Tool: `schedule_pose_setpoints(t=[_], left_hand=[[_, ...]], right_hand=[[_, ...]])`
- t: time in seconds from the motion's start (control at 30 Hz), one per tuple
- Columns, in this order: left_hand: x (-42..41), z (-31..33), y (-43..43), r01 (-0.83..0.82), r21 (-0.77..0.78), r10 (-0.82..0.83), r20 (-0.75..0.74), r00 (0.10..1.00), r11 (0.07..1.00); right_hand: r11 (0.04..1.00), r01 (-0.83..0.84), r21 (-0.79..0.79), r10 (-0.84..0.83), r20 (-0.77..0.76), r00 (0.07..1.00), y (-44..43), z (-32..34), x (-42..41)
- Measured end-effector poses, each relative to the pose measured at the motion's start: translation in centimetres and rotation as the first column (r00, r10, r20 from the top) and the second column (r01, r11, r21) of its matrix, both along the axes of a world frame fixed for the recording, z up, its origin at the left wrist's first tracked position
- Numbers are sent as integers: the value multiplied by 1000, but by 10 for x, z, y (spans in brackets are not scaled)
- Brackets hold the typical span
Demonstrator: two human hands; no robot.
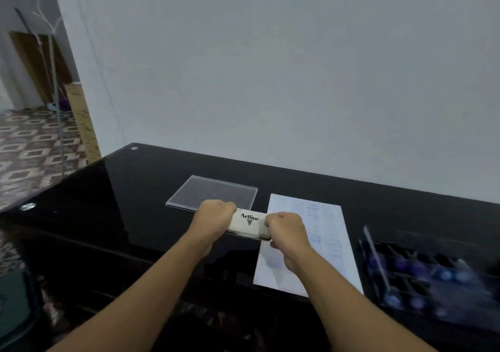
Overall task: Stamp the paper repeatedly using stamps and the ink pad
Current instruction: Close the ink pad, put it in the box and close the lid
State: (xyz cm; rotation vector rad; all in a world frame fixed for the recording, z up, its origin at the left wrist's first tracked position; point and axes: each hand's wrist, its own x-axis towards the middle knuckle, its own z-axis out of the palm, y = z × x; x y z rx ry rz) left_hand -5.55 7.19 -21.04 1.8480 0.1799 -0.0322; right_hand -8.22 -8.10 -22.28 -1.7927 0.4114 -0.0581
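Note:
A white ink pad case (250,223) marked "Artline" is held just above the black table. My left hand (213,220) grips its left end and my right hand (286,230) grips its right end, fingers curled round it. The case looks closed, with a thin dark gap at its lower right edge. Beside it on the right lies the sheet of paper (322,232), covered with faint blue stamp marks. A black tray of stamps (433,276) with blue tops stands at the far right, blurred.
A clear plastic lid or holder (213,193) lies flat behind the ink pad. The glossy black table (135,202) ends at the white wall behind. Patterned floor and a doorway show at the left.

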Motion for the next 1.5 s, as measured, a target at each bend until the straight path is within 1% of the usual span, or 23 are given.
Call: schedule_pose_setpoints(t=[0.2,0.37,0.47,0.53,0.7,0.8,0.97,1.07,1.23,1.5], left_hand=[[-32,23,-91,210,-14,-210,17,978,978],[-68,23,-163,371,21,-371,40,928,929],[-87,22,-204,449,48,-451,40,892,892],[-97,21,-230,482,35,-483,45,874,876],[-120,24,-287,528,21,-528,18,849,849],[-127,27,-316,536,-59,-538,-31,842,842],[-131,26,-344,556,-136,-570,-119,813,820],[-130,24,-350,571,-144,-588,-165,792,808],[-128,19,-356,571,-147,-590,-180,787,808],[-127,19,-358,609,-105,-617,-179,766,787]], right_hand=[[987,153,-46,-149,93,984,-101,14,-34],[950,293,-109,-285,81,955,-179,8,-76],[926,357,-120,-350,73,934,-224,3,-101],[908,393,-142,-388,65,919,-252,2,-115],[848,476,-233,-467,98,879,-306,10,-140],[814,515,-268,-508,101,855,-331,13,-150],[779,528,-338,-541,62,839,-356,9,-158],[784,512,-351,-533,41,845,-357,9,-161],[762,505,-406,-543,25,839,-358,9,-161],[735,422,-531,-483,28,875,-349,13,-163]])
